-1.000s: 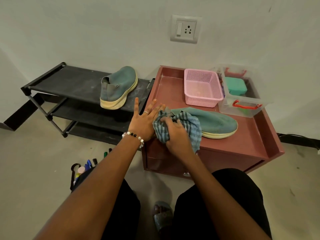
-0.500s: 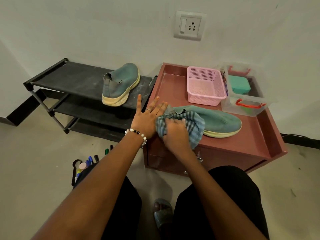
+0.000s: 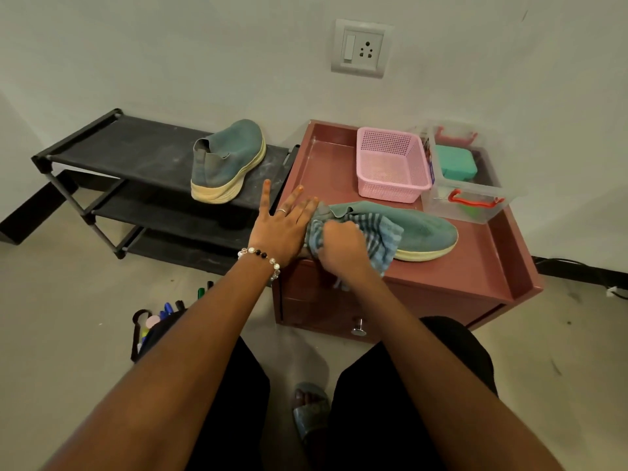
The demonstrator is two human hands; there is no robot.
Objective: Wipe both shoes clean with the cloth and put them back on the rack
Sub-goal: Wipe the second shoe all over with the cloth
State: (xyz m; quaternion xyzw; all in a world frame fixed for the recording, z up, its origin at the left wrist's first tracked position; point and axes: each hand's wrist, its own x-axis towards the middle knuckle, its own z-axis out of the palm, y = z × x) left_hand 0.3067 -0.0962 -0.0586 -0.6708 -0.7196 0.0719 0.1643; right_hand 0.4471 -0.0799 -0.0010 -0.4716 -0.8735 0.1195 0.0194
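Observation:
One teal shoe (image 3: 421, 229) with a cream sole lies on its side on the reddish-brown cabinet (image 3: 475, 266), toe pointing right. My right hand (image 3: 341, 248) is shut on a blue striped cloth (image 3: 382, 237) and presses it against the shoe's heel end. My left hand (image 3: 280, 226) rests flat with fingers spread against the heel, at the cabinet's left edge. The second teal shoe (image 3: 226, 161) stands upright on the top shelf of the black rack (image 3: 119, 151), to the left.
A pink basket (image 3: 390, 164) and a clear box (image 3: 465, 178) with a teal container inside stand at the back of the cabinet. A pouch of pens (image 3: 159, 321) lies on the floor to the left. My knees and a sandalled foot (image 3: 311, 406) are below.
My right hand with the cloth has shifted slightly along the shoe's heel in a rubbing motion. The left hand stays pressed at the heel. The camera moved a little.

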